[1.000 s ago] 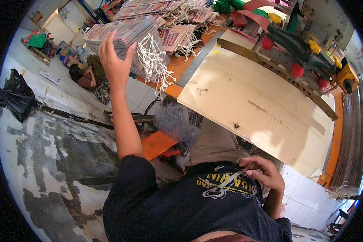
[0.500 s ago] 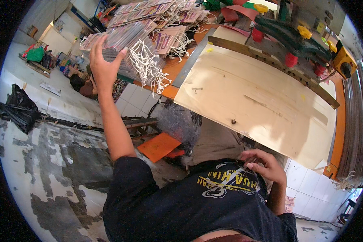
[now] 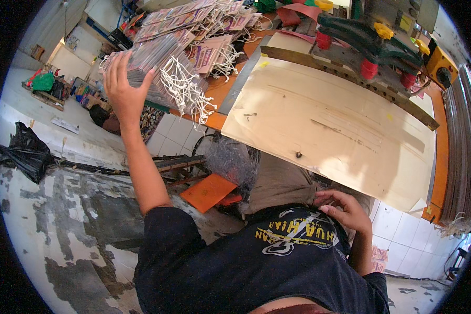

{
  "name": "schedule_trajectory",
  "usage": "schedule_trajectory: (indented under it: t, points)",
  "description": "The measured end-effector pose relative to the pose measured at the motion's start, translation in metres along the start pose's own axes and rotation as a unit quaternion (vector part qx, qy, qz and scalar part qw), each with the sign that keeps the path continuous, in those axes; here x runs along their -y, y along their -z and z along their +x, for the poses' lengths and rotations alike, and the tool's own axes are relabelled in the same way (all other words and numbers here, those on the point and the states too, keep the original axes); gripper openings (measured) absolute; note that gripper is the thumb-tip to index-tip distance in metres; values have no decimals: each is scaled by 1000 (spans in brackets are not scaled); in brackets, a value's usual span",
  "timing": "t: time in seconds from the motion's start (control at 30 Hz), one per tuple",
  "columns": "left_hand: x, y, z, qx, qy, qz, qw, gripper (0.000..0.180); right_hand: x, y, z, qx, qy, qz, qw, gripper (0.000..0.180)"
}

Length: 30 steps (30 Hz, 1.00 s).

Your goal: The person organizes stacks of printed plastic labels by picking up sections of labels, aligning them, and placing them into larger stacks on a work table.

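Note:
At the upper left, my left hand [image 3: 123,94] rests against the near left end of a stack of clear plastic bags [image 3: 154,57]. Its fingers and thumb are spread wide along the edges of the stack. Knotted white cords [image 3: 180,83] hang from the bags over the table's edge. My right hand [image 3: 343,209] hovers at my lap, just below the near edge of a cream-coloured sheet [image 3: 329,115]. Its fingers are loosely bent and apart, and nothing shows in them.
Pink printed packs with cords [image 3: 212,55] lie beyond the stack on the orange table [image 3: 210,121]. A machine with a dark green frame [image 3: 350,42] and a metal bar [image 3: 350,76] stands behind the sheet. Below are crumpled clear plastic [image 3: 230,162] and an orange board [image 3: 208,192].
My left hand has shifted slightly left and down in view, staying at the stack's end. The whole view has tilted a little. My right hand stays near my lap.

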<state>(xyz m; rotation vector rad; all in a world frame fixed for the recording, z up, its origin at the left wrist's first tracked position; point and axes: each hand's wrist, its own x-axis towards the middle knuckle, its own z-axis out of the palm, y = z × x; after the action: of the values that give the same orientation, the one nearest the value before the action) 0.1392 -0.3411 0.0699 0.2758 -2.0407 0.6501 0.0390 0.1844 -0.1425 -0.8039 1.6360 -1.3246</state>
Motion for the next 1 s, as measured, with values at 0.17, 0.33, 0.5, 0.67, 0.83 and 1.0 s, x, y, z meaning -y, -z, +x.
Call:
schedule_trajectory:
  t: [0.17, 0.33, 0.5, 0.67, 0.83, 1.0]
  points:
    - [1, 3, 1, 6, -7, 20, 1000, 67, 0, -2, 1, -1, -17, -7, 1000, 43]
    - [3, 1, 3, 11, 1, 14, 1000, 64, -4, -3, 3, -9, -25, 22, 999, 44]
    - [2, 4, 5, 11, -14, 40, 999, 62, -3, -1, 4, -6, -33, 13, 999, 45]
    - [7, 4, 8, -7, -54, 39, 998, 60, -10, 1, 6, 7, -26, -19, 999, 48]
    - [9, 1, 6, -16, -82, -3, 997, 62, -13, 1, 7, 6, -17, -25, 1000, 48]
    - [22, -8, -3, -29, -146, -18, 989, 63, -8, 1, 7, 7, -33, -26, 999, 49]
